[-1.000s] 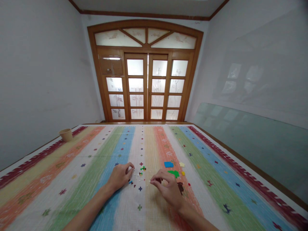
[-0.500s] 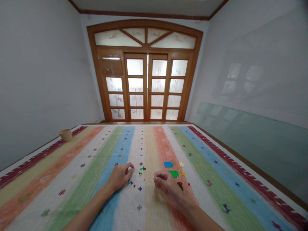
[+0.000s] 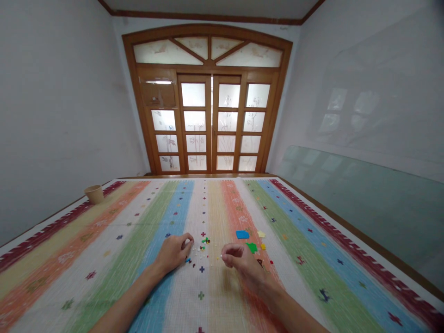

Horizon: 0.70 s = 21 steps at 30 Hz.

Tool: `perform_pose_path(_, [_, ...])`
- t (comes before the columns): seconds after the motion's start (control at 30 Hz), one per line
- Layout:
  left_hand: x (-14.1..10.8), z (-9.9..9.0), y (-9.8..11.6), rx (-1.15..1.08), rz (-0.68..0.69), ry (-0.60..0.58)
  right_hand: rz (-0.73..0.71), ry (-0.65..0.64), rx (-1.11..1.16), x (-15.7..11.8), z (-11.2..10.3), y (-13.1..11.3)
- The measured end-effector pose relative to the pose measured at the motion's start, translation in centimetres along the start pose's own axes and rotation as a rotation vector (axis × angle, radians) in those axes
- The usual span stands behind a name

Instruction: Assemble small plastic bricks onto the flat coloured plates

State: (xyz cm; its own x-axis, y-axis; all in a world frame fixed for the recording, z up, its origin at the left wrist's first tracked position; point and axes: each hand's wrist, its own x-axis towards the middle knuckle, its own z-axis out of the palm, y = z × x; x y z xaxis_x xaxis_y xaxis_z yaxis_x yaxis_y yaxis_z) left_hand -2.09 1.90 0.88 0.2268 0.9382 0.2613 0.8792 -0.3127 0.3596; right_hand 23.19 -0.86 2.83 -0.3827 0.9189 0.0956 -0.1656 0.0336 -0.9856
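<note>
My left hand (image 3: 174,252) rests on the striped cloth with its fingers curled; whatever they hold, if anything, is too small to make out. Between the hands lie several tiny pieces: a green and yellow cluster (image 3: 206,241), white bits, and blue pieces (image 3: 188,260) by my left fingertips. My right hand (image 3: 239,262) pinches a tiny white piece (image 3: 221,256) between thumb and forefinger. Just beyond it are a blue flat piece (image 3: 242,234) and a green one (image 3: 251,248), partly covered by the hand. A brown piece (image 3: 259,262) shows beside the right wrist.
A pale cup (image 3: 94,194) stands at the far left of the striped tablecloth (image 3: 138,231). Right of the green piece lie a cream piece (image 3: 261,234), a yellow piece (image 3: 263,247) and a small red one (image 3: 271,262). Wooden doors (image 3: 211,120) rise behind the table.
My right hand has turned slightly and its fingers have shifted, showing more of the white piece. The view has tilted a little. My left hand stays in place.
</note>
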Motion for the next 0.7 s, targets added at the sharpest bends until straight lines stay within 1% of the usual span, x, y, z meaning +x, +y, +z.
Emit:
perform_pose_path(0.2, [0.1, 0.2, -0.2, -0.004, 0.016, -0.01, -0.048, -0.012, -0.079, 0.1, -0.7, -1.3])
perform_pose_path(0.37, [0.1, 0.0, -0.1, -0.005, 0.016, -0.005, -0.12, 0.014, -0.106, -0.4, -1.8, -2.3])
perform_pose_path(0.5, [0.1, -0.1, 0.0, 0.001, 0.0, -0.016, -0.165, 0.059, -0.194, -1.1, -3.4, -3.1])
perform_pose_path(0.7, [0.2, 0.1, -0.1, 0.02, 0.011, -0.016, -0.291, 0.137, -0.481, -1.8, -6.6, -4.1])
